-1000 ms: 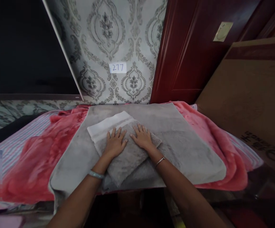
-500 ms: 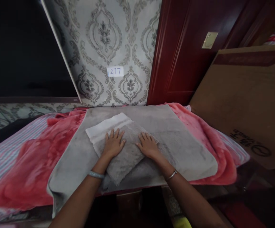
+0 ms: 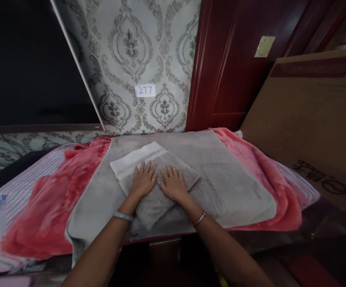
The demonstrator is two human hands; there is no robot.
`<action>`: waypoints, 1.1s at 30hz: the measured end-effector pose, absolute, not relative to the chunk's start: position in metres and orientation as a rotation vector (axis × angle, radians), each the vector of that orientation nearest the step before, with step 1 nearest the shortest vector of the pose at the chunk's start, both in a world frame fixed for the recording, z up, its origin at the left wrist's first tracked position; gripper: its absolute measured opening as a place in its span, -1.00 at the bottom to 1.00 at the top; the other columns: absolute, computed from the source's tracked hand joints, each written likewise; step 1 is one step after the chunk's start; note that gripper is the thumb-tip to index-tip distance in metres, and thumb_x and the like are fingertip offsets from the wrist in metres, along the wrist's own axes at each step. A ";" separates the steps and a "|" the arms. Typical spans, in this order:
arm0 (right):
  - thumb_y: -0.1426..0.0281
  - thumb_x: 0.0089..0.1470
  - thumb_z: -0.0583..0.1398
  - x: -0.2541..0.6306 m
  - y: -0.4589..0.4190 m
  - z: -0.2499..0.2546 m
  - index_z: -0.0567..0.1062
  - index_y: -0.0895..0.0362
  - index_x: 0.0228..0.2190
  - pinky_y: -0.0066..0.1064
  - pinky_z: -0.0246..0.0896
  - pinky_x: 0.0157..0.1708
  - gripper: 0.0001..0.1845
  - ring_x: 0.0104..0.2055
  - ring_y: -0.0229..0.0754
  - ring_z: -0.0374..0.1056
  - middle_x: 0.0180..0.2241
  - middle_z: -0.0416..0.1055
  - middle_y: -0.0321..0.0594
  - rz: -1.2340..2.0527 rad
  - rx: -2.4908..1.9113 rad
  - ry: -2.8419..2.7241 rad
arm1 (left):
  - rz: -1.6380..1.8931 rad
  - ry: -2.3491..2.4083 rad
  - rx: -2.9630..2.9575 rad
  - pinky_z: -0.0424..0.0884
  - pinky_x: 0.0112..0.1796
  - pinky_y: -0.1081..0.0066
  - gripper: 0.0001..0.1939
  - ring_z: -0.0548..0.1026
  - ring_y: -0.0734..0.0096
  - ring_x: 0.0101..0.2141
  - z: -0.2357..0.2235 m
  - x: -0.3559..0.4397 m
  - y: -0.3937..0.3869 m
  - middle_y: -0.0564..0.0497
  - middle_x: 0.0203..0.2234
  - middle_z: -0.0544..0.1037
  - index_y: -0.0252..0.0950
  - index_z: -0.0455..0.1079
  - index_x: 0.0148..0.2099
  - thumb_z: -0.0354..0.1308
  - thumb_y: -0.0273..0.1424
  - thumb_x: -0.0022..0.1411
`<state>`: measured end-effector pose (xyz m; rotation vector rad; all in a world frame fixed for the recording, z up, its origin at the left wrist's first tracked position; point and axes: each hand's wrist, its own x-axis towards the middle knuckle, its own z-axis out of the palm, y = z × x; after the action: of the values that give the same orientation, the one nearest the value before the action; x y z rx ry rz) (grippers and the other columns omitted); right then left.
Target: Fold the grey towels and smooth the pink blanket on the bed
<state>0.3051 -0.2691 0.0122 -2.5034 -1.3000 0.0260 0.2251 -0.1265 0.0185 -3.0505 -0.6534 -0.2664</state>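
Head: cloth (image 3: 155,211) under left grip (image 3: 143,181) (right grip (image 3: 173,184) too).

Ahead of me I read "277", handwritten in blue on a white label (image 3: 145,90) on the patterned wall (image 3: 132,44). On the cardboard box (image 3: 304,115) to my right, black characters (image 3: 305,169) and smaller lettering (image 3: 319,173), too blurred to read, stand beside a round emblem (image 3: 334,186).
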 end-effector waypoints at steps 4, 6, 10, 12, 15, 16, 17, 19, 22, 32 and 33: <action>0.10 0.32 0.00 0.303 -0.275 0.016 0.13 0.07 0.37 0.11 -0.32 0.36 -0.31 0.47 0.15 -0.24 0.44 -0.14 -0.02 0.050 -2.506 -1.319 | -0.260 -0.654 -3.049 -0.06 0.29 -0.23 -0.42 -0.03 -0.11 0.40 0.020 0.225 -0.128 -0.10 0.43 0.06 -0.17 0.09 0.45 -0.18 -0.24 0.44; 0.12 0.32 -0.01 0.297 -0.282 0.015 0.15 0.09 0.37 0.10 -0.32 0.37 -0.32 0.47 0.14 -0.23 0.44 -0.12 -0.03 0.065 -2.494 -1.333 | -0.246 -0.658 -3.047 -0.06 0.29 -0.23 -0.42 -0.03 -0.12 0.40 0.021 0.225 -0.128 -0.11 0.43 0.06 -0.18 0.09 0.45 -0.17 -0.24 0.44; 0.17 0.33 -0.03 0.286 -0.304 0.013 0.18 0.13 0.35 0.01 -0.28 0.38 -0.36 0.46 0.07 -0.19 0.42 -0.05 -0.05 0.066 -2.454 -1.378 | -0.250 -0.653 -3.032 -0.03 0.28 -0.24 -0.41 -0.02 -0.11 0.40 0.022 0.226 -0.128 -0.12 0.42 0.07 -0.17 0.08 0.45 -0.17 -0.24 0.43; 0.20 0.33 -0.01 0.288 -0.312 0.019 0.26 0.14 0.31 -0.08 -0.18 0.37 -0.40 0.44 0.03 -0.07 0.39 0.06 -0.05 0.079 -2.419 -1.414 | -0.264 -0.651 -3.022 -0.02 0.28 -0.24 -0.41 -0.02 -0.11 0.39 0.021 0.227 -0.128 -0.13 0.42 0.08 -0.17 0.08 0.45 -0.17 -0.24 0.43; 0.23 0.34 -0.01 0.302 -0.313 0.037 0.38 0.12 0.23 -0.22 0.01 0.28 -0.48 0.31 -0.05 0.20 0.27 0.31 -0.05 0.073 -2.387 -1.390 | -0.249 -0.660 -3.012 -0.02 0.27 -0.26 -0.41 -0.01 -0.13 0.39 0.020 0.228 -0.127 -0.13 0.42 0.06 -0.17 0.07 0.45 -0.18 -0.24 0.43; 0.24 0.34 -0.02 0.309 -0.311 0.042 0.37 0.12 0.23 -0.21 0.02 0.28 -0.48 0.30 -0.05 0.21 0.26 0.32 -0.04 0.034 -2.397 -1.347 | -0.239 -0.665 -3.010 -0.02 0.27 -0.25 -0.41 -0.01 -0.13 0.39 0.020 0.228 -0.127 -0.13 0.43 0.05 -0.17 0.06 0.45 -0.19 -0.24 0.44; 0.23 0.35 -0.02 0.316 -0.309 0.046 0.34 0.13 0.25 -0.18 0.00 0.29 -0.46 0.32 -0.02 0.17 0.28 0.28 -0.03 -0.017 -2.418 -1.290 | -0.227 -0.669 -3.008 -0.03 0.27 -0.25 -0.41 -0.01 -0.13 0.39 0.020 0.228 -0.127 -0.13 0.43 0.05 -0.17 0.06 0.46 -0.20 -0.24 0.44; 0.17 0.34 -0.01 0.327 -0.302 0.045 0.23 0.14 0.32 -0.03 -0.12 0.33 -0.39 0.41 0.07 -0.01 0.37 0.10 0.00 -0.089 -2.480 -1.183 | -0.195 -0.681 -3.014 -0.03 0.27 -0.25 -0.41 -0.02 -0.13 0.39 0.023 0.227 -0.127 -0.11 0.43 0.04 -0.16 0.06 0.46 -0.20 -0.24 0.44; 0.08 0.33 -0.01 0.334 -0.295 0.028 0.17 0.13 0.35 0.11 -0.26 0.35 -0.31 0.46 0.13 -0.18 0.42 -0.05 0.02 -0.046 -2.555 -1.140 | -0.136 -0.705 -3.040 0.01 0.26 -0.25 -0.41 0.01 -0.15 0.38 0.032 0.232 -0.127 -0.14 0.42 0.09 -0.18 0.10 0.44 -0.18 -0.21 0.44; 0.03 0.31 -0.05 0.337 -0.292 0.008 0.17 0.14 0.35 0.12 -0.31 0.36 -0.28 0.46 0.11 -0.19 0.42 -0.06 0.00 -0.052 -2.523 -1.142 | -0.119 -0.230 -3.129 -0.03 0.29 -0.20 -0.45 0.03 0.07 0.39 0.037 0.307 -0.130 -0.10 0.41 0.12 -0.10 0.13 0.42 -0.16 -0.21 0.45; 0.02 0.31 -0.04 0.338 -0.292 0.008 0.18 0.14 0.34 0.11 -0.31 0.36 -0.28 0.46 0.10 -0.19 0.42 -0.05 0.00 -0.057 -2.518 -1.143 | -0.133 -0.226 -3.121 -0.04 0.29 -0.21 -0.45 0.02 0.07 0.40 0.035 0.310 -0.129 -0.10 0.41 0.11 -0.10 0.13 0.42 -0.17 -0.20 0.45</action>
<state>0.3376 -0.2923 0.0078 -2.5180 -1.1428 -0.0570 0.3104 -0.1287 0.0346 -3.1214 -0.2265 -0.1327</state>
